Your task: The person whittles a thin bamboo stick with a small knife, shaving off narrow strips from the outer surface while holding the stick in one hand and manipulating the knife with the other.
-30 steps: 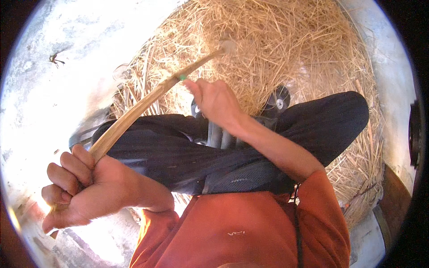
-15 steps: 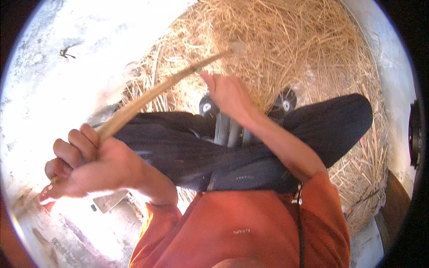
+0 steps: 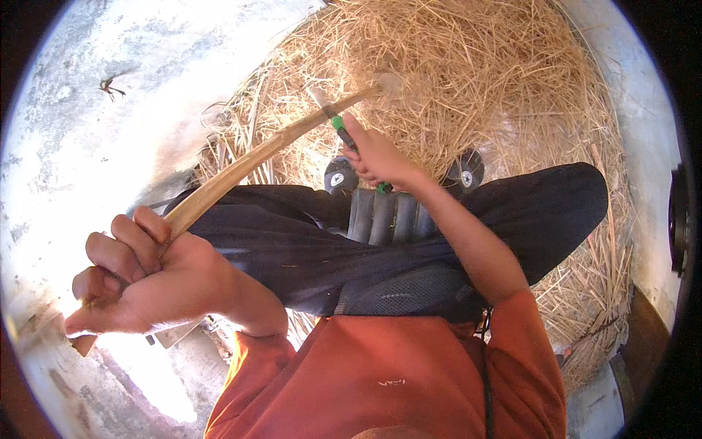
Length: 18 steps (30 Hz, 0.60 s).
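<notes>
Straw (image 3: 468, 58) everywhere across the upper half of the head view, golden, tangled and dry, running down the right side past the seated person's knee! Over on the left it gives way to a whitish, grey-blotched surface (image 3: 131, 139), glaring with sunlight lower down, and whether that is floor or wall I cannot tell; a small dark scrap (image 3: 111, 88) sits up there by itself. Far right, a pale strip (image 3: 654, 256) closes the scene, with a dark round thing (image 3: 678, 219) at the rim and a brown panel (image 3: 647, 333) below it. And in the middle of it all, dark trousers (image 3: 285, 249), legs folded, beneath an orange-red top (image 3: 380, 366), with a grey ribbed thing (image 3: 384, 219) between the knees. Now the action: the left hand (image 3: 146, 282) is wrapped tight round the thick end of a pale, curved stick (image 3: 248, 164), which slants up and away over the near leg until its thin tip lies above the straw. Up near that tip, the right hand (image 3: 380, 157) grips a tool (image 3: 338, 126) by its green-and-black handle, its pale, blurred head crossing the wood!
</notes>
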Motion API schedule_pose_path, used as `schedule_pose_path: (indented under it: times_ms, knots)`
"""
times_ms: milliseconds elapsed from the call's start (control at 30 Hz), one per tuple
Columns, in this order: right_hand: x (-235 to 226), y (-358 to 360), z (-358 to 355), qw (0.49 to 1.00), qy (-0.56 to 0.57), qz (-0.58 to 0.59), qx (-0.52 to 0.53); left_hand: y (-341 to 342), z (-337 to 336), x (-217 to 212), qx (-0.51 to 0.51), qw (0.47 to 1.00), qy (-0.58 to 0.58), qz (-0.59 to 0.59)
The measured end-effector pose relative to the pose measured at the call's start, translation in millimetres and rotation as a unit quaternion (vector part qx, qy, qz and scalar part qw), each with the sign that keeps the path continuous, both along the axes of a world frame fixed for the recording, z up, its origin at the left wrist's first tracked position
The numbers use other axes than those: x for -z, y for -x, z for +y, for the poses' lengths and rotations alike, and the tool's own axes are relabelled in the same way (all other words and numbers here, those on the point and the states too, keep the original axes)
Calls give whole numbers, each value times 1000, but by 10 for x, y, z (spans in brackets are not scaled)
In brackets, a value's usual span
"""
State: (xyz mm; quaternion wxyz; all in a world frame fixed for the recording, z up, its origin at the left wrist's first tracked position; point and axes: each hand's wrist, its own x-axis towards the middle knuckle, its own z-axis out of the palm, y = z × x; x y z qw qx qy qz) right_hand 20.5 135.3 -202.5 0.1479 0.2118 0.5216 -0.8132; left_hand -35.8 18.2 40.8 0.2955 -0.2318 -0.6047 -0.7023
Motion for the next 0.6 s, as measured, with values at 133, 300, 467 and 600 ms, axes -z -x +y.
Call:
schedule_pose_path:
  times_ms: [133, 300, 467, 600]
  knots:
    - [-59, -59, -18, 981, -147, 79, 97, 81, 87, 74, -60, 996, 39, 59]
    - [-336, -150, -206, 900, -413, 119, 78, 104, -134, 78, -48, 989, 83, 115]
    - [-294, -183, -216, 849, -525, 49, 41, 48, -92, 103, 45, 993, 29, 106]
    - [-239, -192, -212, 830, -554, 45, 49, 31, -114, 98, 27, 994, 51, 97]
